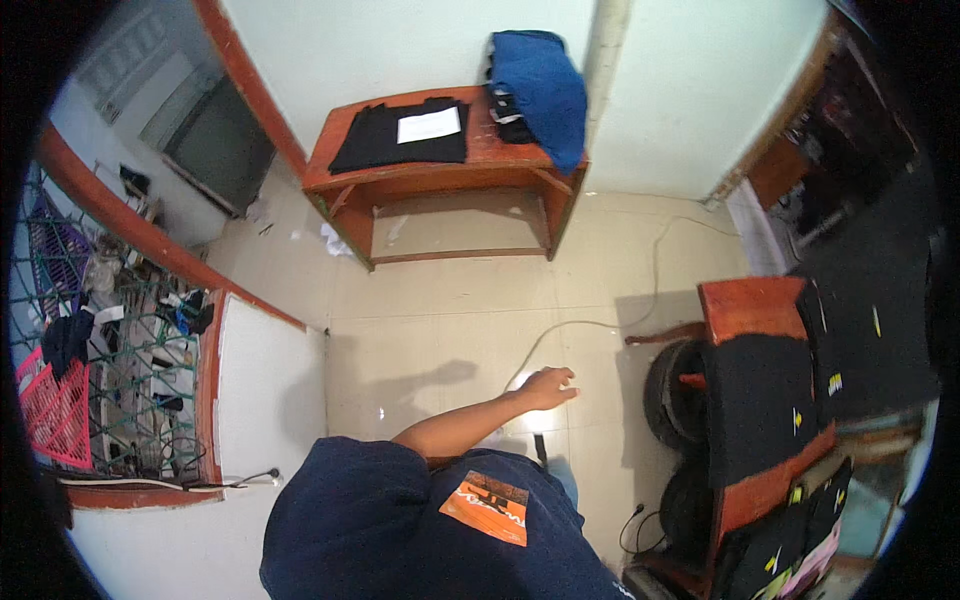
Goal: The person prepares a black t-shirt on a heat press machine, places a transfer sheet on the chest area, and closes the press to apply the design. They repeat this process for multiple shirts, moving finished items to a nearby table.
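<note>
My left hand (550,388) hangs above the pale tiled floor (465,330), fingers slightly curled and apart, with nothing in it. Its forearm comes out of the left sleeve of my dark blue T-shirt (352,525), which has an orange print on the chest. My right hand is out of view. Before me, against the wall, stands a reddish wooden table (435,174). On it lie a folded black garment (367,142) with a white paper (428,125) on top, and a pile with blue cloth (536,90) hanging over the table's front edge.
At the right, black cloth pieces (757,405) with small yellow marks lie on a wooden table (750,304). Below it is a black tyre-like ring (660,401). A cable (585,322) crosses the floor. On the left are a white half wall (262,367) and green netting (135,360).
</note>
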Available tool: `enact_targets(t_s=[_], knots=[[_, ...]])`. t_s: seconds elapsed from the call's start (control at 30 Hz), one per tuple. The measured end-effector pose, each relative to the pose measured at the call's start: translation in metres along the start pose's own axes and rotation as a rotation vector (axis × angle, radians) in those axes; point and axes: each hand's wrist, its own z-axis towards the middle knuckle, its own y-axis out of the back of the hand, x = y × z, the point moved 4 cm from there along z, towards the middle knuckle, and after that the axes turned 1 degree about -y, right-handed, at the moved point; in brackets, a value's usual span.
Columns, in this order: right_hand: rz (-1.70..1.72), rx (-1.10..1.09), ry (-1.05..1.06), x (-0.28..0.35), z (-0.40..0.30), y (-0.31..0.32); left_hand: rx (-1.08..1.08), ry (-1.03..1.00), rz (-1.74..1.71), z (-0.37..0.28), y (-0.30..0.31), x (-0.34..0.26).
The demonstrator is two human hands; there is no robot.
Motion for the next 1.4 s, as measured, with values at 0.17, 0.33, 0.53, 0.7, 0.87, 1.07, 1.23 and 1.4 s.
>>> enact_targets(t_s=[0.17, 0.33, 0.53, 0.7, 0.87, 1.07, 1.23, 1.4], knots=[[0.255, 0.100, 0.624, 0.367, 0.022, 0.042, -0.243, 0.255, -0.244, 0.007, 0.098, 0.112], [0.110, 0.149, 0.829, 0.547, 0.083, 0.007, -0.512, 0.337, -0.351, 0.018, 0.205, 0.195], [0.043, 0.360, 1.038, 0.812, 0.054, -0.076, -0.955, 0.485, -0.382, 0.008, 0.385, 0.254], [-0.029, 0.361, 1.713, 1.034, -0.034, -0.196, -1.202, 0.410, -0.389, 0.049, 0.512, 0.282], [-0.248, 0.303, 1.973, 1.162, -0.126, -0.334, -1.238, 0.304, 0.017, 0.131, 0.646, 0.318], [-0.636, 0.173, 1.817, 1.226, -0.157, -0.458, -0.964, 0.246, 0.527, 0.211, 0.736, 0.405], [-0.751, 0.093, 1.732, 1.271, -0.158, -0.481, -0.617, 0.330, 0.617, 0.233, 0.746, 0.421], [-0.368, 0.218, 1.673, 1.294, -0.151, -0.480, -0.583, 0.337, 0.621, 0.242, 0.763, 0.421]])
